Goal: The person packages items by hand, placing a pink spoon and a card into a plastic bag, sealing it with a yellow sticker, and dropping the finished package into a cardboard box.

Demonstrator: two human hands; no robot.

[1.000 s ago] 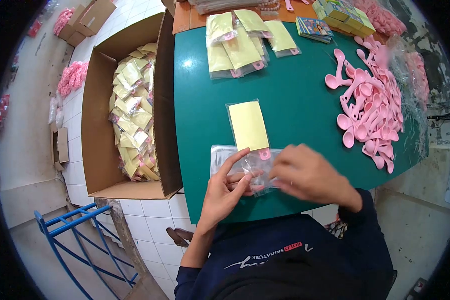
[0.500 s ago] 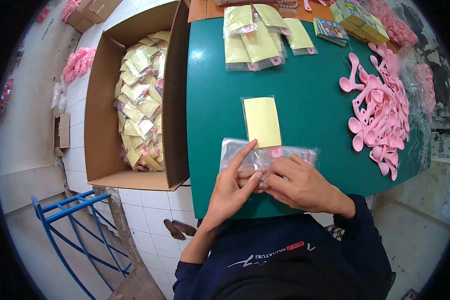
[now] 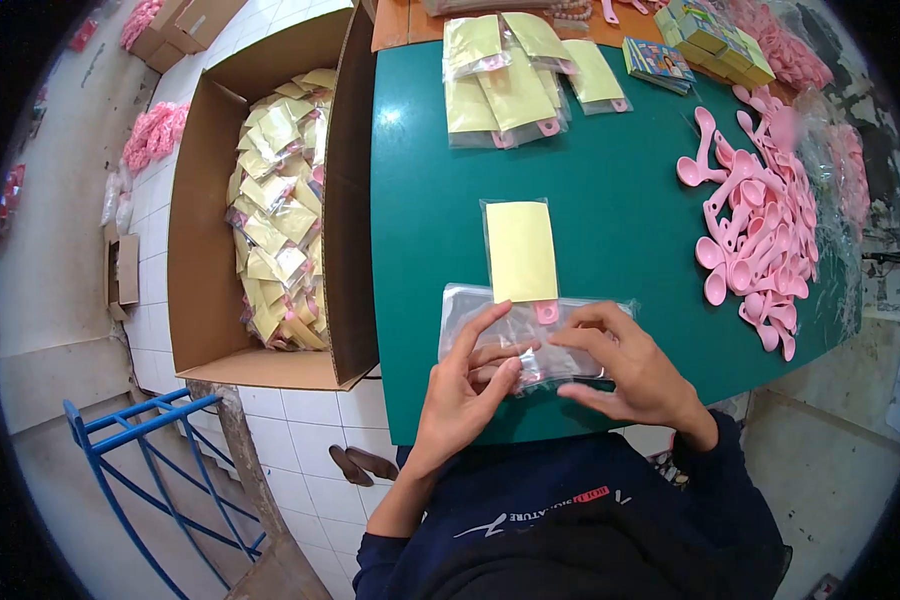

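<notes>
A clear plastic bag with a yellow card [image 3: 522,250] and the pink tip of a spoon handle [image 3: 547,312] in it lies in front of me. Its lower end overlaps a stack of flat, clear plastic bags [image 3: 460,318]. My left hand [image 3: 457,395] has the bag's loose clear end between thumb and fingers, its index fingertip by the card's lower edge. To the right, my right hand [image 3: 635,375] hovers over the stack, thumb and fingers spread, holding nothing I can see.
Pink spoons [image 3: 760,230] are heaped at the table's right. Filled packets [image 3: 515,90] and small booklets [image 3: 658,62] lie at the back. Left of the green table [image 3: 420,200] stands a tall cardboard box [image 3: 350,200] of filled packets. A blue metal frame [image 3: 150,410] stands lower left.
My right hand has let go of the bag's lower end, moved right and opened. The left hand stays at the bag. The packet appears slightly lower in view.
</notes>
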